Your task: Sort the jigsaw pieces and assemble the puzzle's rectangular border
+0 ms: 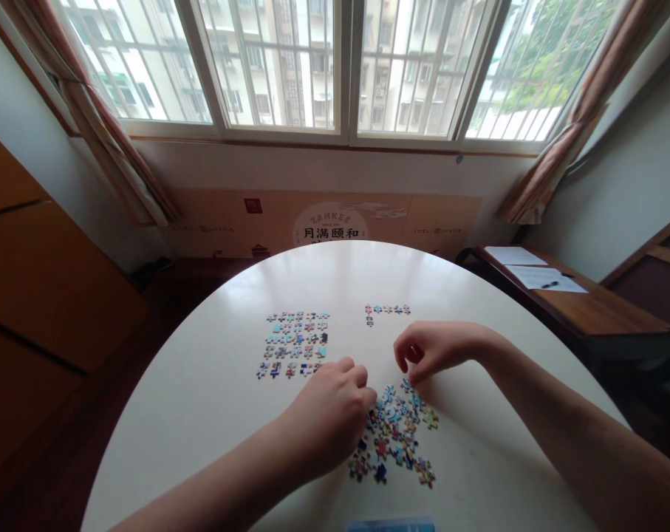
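Left hand and right hand curl at the jigsaw pile, any grip impossible to tell; light edge pinches would suit such small pieces.

Patterned curtains flank a barred window; papers lie on a brown side table at the right.

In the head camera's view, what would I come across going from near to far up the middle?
Blue item, jumbled puzzle pieces, small corner-shaped group of pieces, lettered wall panel, barred windows.
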{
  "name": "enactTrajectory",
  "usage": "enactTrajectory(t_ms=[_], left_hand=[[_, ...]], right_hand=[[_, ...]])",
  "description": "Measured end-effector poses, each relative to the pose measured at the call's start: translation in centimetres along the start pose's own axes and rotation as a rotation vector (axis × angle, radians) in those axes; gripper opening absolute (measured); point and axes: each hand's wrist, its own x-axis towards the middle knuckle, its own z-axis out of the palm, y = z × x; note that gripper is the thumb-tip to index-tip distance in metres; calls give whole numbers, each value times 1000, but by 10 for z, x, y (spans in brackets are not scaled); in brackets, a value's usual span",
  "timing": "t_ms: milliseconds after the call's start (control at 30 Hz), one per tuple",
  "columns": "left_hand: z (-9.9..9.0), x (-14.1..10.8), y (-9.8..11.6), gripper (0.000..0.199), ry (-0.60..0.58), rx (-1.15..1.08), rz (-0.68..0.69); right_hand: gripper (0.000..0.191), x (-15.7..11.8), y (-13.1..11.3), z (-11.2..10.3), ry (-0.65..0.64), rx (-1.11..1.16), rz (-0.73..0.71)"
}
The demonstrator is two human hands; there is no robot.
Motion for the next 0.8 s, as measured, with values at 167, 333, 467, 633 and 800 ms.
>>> enactTrajectory(t_ms=[167, 333, 467, 633, 800], left_hand=[[1, -1, 0, 14, 20, -3, -1], [1, -1, 0, 16, 10, -12, -4], [0, -1, 0, 15, 25, -22, -5], [-1, -1, 1, 16, 27, -28, -4], [-1, -1, 1, 15, 5, -40, -3]], right_hand=[[24, 2, -3, 6, -118, 33, -59], [22, -1, 12, 5, 19, 44, -89], [16, 7, 24, 7, 224, 27, -74], [13, 28, 32, 20, 620, -52, 34], [19, 31, 39, 18, 829, -96, 58]])
